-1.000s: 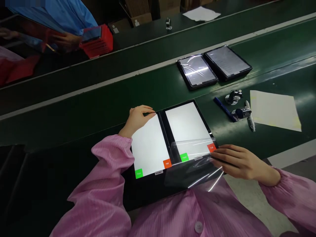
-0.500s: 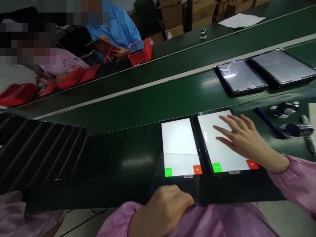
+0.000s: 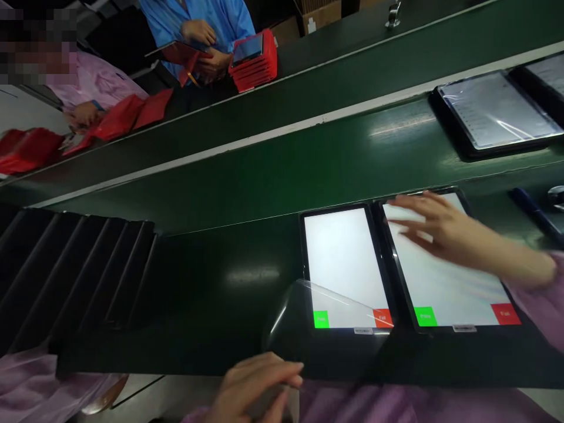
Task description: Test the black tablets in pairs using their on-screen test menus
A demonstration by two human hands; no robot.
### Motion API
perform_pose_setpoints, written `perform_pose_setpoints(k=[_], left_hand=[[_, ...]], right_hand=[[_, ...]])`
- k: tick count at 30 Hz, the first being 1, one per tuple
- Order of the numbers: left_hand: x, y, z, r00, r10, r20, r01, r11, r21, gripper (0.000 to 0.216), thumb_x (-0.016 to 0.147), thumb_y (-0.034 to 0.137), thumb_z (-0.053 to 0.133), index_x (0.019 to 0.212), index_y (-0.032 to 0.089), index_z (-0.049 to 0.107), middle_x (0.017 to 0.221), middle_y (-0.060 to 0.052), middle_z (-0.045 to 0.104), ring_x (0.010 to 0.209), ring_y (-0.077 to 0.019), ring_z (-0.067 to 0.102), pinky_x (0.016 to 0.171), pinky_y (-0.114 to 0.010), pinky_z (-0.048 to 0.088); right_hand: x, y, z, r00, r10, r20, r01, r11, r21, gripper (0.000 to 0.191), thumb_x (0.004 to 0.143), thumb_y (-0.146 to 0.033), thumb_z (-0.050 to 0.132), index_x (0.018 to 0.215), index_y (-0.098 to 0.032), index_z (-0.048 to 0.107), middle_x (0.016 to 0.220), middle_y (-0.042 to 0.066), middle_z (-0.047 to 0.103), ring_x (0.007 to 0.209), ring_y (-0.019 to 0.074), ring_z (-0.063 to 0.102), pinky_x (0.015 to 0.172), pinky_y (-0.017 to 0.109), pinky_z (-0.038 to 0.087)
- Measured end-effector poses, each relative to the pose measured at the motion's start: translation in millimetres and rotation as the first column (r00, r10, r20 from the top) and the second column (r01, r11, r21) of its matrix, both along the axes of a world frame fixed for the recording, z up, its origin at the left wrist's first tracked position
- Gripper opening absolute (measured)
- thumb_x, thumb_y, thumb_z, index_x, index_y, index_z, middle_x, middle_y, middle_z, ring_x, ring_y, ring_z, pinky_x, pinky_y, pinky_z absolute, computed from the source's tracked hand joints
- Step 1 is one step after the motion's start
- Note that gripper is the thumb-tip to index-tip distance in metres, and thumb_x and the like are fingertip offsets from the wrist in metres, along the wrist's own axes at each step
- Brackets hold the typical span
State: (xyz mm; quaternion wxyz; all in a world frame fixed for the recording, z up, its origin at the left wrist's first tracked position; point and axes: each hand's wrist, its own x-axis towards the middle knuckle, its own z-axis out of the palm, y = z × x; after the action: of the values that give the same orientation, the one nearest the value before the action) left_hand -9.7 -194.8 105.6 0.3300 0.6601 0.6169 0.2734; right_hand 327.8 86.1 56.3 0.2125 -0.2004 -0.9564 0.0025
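My left hand (image 3: 258, 385) is at the front edge of the bench, thumb and fingers pinched on a clear plastic film (image 3: 286, 323). The film curves up from the hand and overlaps the lower end of a lit tablet (image 3: 341, 258). That tablet has a white screen with a green button and a red "Fail" button. Beside it on the right lies a second lit tablet (image 3: 453, 282) with the same kind of screen. Over its upper part is my right hand (image 3: 434, 223), fingers spread and slightly blurred; I cannot tell whether they touch the glass.
A black slotted rack (image 3: 74, 264) stands at the left. Film-covered tablets (image 3: 493, 111) lie at the back right, and a dark blue pen (image 3: 533, 211) at the right. Across the bench, a co-worker in blue (image 3: 238, 17) handles something beside a red stack (image 3: 255, 67); another wears pink.
My view has swung left and down. My left hand has moved left, and the film now bends upward off the left tablet's lower part. My right hand is still over the right tablet.
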Motion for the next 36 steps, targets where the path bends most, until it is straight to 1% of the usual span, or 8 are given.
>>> perform_pose_setpoints(k=[5, 9, 15, 21, 27, 30, 32, 36], left_hand=[[-32.0, 63.4, 14.9, 0.998, -0.045, 0.041, 0.032, 0.958, 0.285, 0.033, 0.088, 0.005, 0.059, 0.100, 0.031, 0.075, 0.077, 0.006, 0.080, 0.068, -0.0151, 0.078, 0.068, -0.025, 0.069], [-36.9, 95.2, 19.4, 0.998, -0.058, -0.007, 0.055, 0.902, 0.428, 0.030, 0.082, 0.001, 0.060, 0.087, 0.028, 0.073, 0.072, 0.008, 0.079, 0.065, -0.0165, 0.078, 0.078, -0.034, 0.071], [-38.9, 99.9, 24.0, 0.996, -0.080, -0.041, 0.090, 0.890, 0.446, 0.027, 0.079, 0.002, 0.062, 0.080, 0.027, 0.071, 0.071, 0.008, 0.078, 0.059, -0.0146, 0.075, 0.079, -0.034, 0.068], [-47.2, 105.2, 22.8, 0.994, -0.085, -0.074, 0.105, 0.936, 0.336, 0.030, 0.081, 0.006, 0.064, 0.090, 0.033, 0.075, 0.078, 0.004, 0.081, 0.066, -0.0238, 0.076, 0.076, -0.047, 0.067], [-39.4, 140.3, -17.1, 0.996, 0.087, -0.001, -0.079, 0.909, 0.409, 0.024, 0.092, 0.018, 0.066, 0.097, 0.036, 0.081, 0.079, 0.001, 0.065, 0.070, -0.0179, 0.064, 0.055, -0.029, 0.055], [-29.7, 165.2, -48.2, 0.994, -0.100, 0.049, 0.083, 0.956, 0.281, 0.042, 0.103, 0.024, 0.058, 0.141, 0.039, 0.067, 0.094, 0.001, 0.079, 0.087, -0.0198, 0.074, 0.086, -0.037, 0.063], [-26.4, 179.5, -66.6, 0.988, -0.150, 0.026, 0.142, 0.969, 0.203, 0.047, 0.107, 0.033, 0.054, 0.153, 0.036, 0.056, 0.119, -0.003, 0.081, 0.117, -0.0251, 0.073, 0.116, -0.052, 0.050], [-26.9, 194.4, -90.0, 0.982, -0.065, 0.177, 0.042, 0.990, 0.131, 0.051, 0.111, 0.047, 0.043, 0.160, 0.031, 0.048, 0.152, -0.007, 0.066, 0.149, -0.0257, 0.054, 0.129, -0.053, 0.035]], right_hand=[[-43.8, -112.2, 35.6, 0.871, 0.492, -0.007, -0.489, 0.864, -0.121, 0.040, 0.112, -0.016, 0.042, 0.115, -0.028, 0.080, 0.139, -0.006, 0.071, 0.105, 0.0128, 0.066, 0.088, 0.027, 0.056], [-45.3, -135.8, 20.6, 0.846, 0.532, 0.037, -0.522, 0.841, -0.141, 0.035, 0.110, -0.017, 0.047, 0.112, -0.019, 0.082, 0.136, 0.000, 0.069, 0.097, 0.0139, 0.059, 0.083, 0.027, 0.054], [-46.2, -121.5, 14.4, 0.866, 0.497, -0.061, -0.496, 0.836, -0.236, 0.058, 0.109, -0.005, 0.027, 0.084, -0.018, 0.077, 0.103, 0.001, 0.067, 0.091, 0.0148, 0.056, 0.089, 0.035, 0.052], [-50.7, -114.4, 24.9, 0.854, 0.515, -0.072, -0.512, 0.809, -0.290, 0.043, 0.108, -0.009, 0.038, 0.092, -0.019, 0.077, 0.102, 0.001, 0.068, 0.098, 0.0152, 0.060, 0.090, 0.033, 0.053], [-54.8, -115.8, 28.1, 0.901, 0.429, -0.061, -0.427, 0.857, -0.287, 0.039, 0.105, -0.010, 0.041, 0.094, -0.011, 0.078, 0.099, 0.005, 0.070, 0.085, 0.0168, 0.060, 0.076, 0.034, 0.055], [-62.3, -97.7, 31.7, 0.933, 0.361, 0.003, -0.349, 0.905, -0.244, 0.031, 0.098, -0.005, 0.051, 0.076, -0.014, 0.072, 0.080, 0.003, 0.064, 0.067, 0.0160, 0.055, 0.052, 0.034, 0.043], [-70.1, -69.1, 30.1, 0.936, 0.348, 0.042, -0.326, 0.908, -0.263, 0.027, 0.095, -0.001, 0.054, 0.080, -0.016, 0.071, 0.078, 0.002, 0.065, 0.061, 0.0149, 0.056, 0.047, 0.033, 0.038], [-86.0, 9.5, 22.0, 0.978, 0.181, -0.102, -0.207, 0.804, -0.558, 0.020, 0.098, -0.009, 0.057, 0.096, -0.019, 0.073, 0.091, 0.003, 0.075, 0.072, 0.0138, 0.067, 0.058, 0.026, 0.048]])
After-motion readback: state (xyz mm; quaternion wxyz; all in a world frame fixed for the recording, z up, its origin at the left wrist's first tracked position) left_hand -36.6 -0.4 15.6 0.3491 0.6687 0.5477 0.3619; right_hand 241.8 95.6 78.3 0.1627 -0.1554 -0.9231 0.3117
